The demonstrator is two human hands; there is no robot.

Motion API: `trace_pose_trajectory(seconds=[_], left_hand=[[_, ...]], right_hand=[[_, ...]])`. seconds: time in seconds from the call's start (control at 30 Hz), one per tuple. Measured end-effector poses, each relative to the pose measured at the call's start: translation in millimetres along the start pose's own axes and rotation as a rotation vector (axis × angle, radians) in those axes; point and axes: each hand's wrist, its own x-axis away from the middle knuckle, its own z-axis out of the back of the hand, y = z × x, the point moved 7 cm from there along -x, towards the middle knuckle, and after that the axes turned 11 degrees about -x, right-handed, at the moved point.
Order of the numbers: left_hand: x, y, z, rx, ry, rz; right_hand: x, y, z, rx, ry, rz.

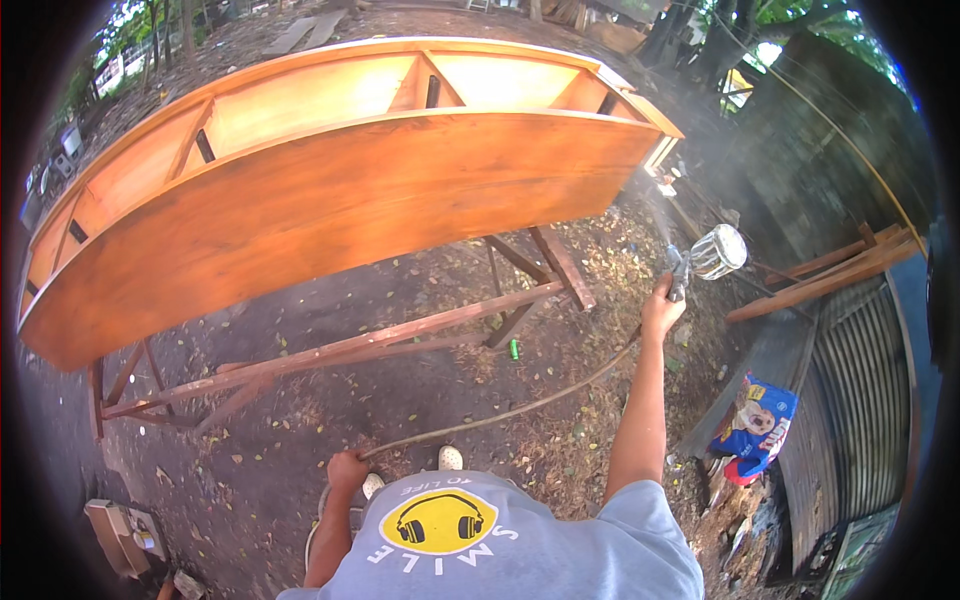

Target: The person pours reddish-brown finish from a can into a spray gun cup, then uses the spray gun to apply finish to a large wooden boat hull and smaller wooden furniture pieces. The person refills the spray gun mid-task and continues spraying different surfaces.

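Note:
Stretched out ahead, my right hand is closed around the handle of a spray gun with a round metal cup on its right side. A faint mist hangs in front of the gun, toward the right end of a long orange-brown wooden shelf unit. The unit lies on its side with its compartments facing up and away. Low in front of my body, my left hand is wrapped round the air hose, which runs up to the gun. A gap separates the gun from the wood.
Wooden trestles hold the unit up. At the right are loose timber beams, corrugated metal sheets and a blue bag. The hose crosses the leaf-strewn ground. A wooden box lies at lower left.

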Motion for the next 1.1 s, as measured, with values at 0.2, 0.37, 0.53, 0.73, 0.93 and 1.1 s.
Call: trace_pose_trajectory(seconds=[0.2, 0.37, 0.53, 0.73, 0.93, 1.1], left_hand=[[7.6, -58.2, -37.1, -0.179, -0.121, 0.103], [34.1, -140.7, -55.0, -0.215, -0.198, 0.251], [64.9, -196.4, -52.7, -0.306, -0.295, 0.321], [103.0, -227.1, -42.5, -0.315, -0.312, 0.408], [128.3, -250.6, -54.6, -0.328, -0.348, 0.47], [133.6, -241.8, -40.2, -0.333, -0.351, 0.461]], right_hand=[[77.2, -16.0, -21.5, -0.254, -0.285, -0.285], [199.7, -93.7, -45.4, -0.461, -0.546, -0.489], [289.2, -135.5, -75.0, -0.383, -0.861, -0.307], [382.9, -215.1, -129.8, -0.445, -1.139, -0.123], [447.0, -245.1, -172.7, -0.614, -1.333, -0.208], [427.6, -218.8, -171.2, -0.491, -1.179, -0.272]])
